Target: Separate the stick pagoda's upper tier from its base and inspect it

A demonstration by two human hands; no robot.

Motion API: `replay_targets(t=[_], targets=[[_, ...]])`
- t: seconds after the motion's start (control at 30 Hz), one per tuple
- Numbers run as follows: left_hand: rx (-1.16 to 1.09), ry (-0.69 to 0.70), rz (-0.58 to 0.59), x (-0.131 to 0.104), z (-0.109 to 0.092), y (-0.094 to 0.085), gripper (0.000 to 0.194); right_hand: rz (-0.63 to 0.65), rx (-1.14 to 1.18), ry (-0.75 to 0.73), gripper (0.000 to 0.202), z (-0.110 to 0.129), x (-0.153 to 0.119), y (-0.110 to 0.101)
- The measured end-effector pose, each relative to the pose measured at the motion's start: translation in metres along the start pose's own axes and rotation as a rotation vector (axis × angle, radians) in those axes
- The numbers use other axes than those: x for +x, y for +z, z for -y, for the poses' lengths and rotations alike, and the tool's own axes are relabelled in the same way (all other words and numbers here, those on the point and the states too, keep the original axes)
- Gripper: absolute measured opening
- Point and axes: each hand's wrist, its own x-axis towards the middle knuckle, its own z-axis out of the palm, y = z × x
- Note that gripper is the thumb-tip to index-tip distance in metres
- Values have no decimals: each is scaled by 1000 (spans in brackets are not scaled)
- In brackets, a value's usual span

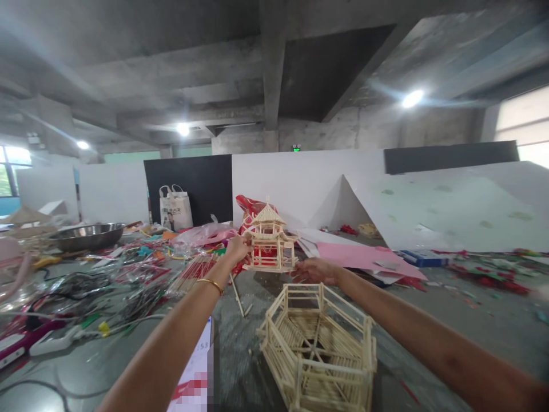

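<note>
Fingers of my left hand [237, 249] and right hand [315, 270] clasp the finished stick pavilion [270, 240], its hexagonal base [319, 349] still lying separate, unjoined.

we see two bare forearms reaching out from the bottom edge, without sleeves, gloves or a watch. our left hand [237, 249] has a thin gold-coloured metal bangle [211, 284] around its wrist, a plain narrow hoop that sits loose just below the hand. our right hand [314, 270] wears nothing that we can make out: no ring or band shows on it. the fingers of both hands are too small and blurred to tell nails or any marks.
</note>
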Motion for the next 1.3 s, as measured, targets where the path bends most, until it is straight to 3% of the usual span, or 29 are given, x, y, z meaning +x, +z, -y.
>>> replay_targets(t=[0.43, 0.77, 1.3], targets=[[40, 63, -62, -10, 3, 4, 23, -93, 13, -32, 18, -11, 0, 5], [34, 78, -150, -24, 13, 5, 24, -75, 26, -46, 14, -17, 10, 9], [47, 81, -138, -13, 11, 3, 18, -91, 11, -4, 20, -14, 12, 7]])
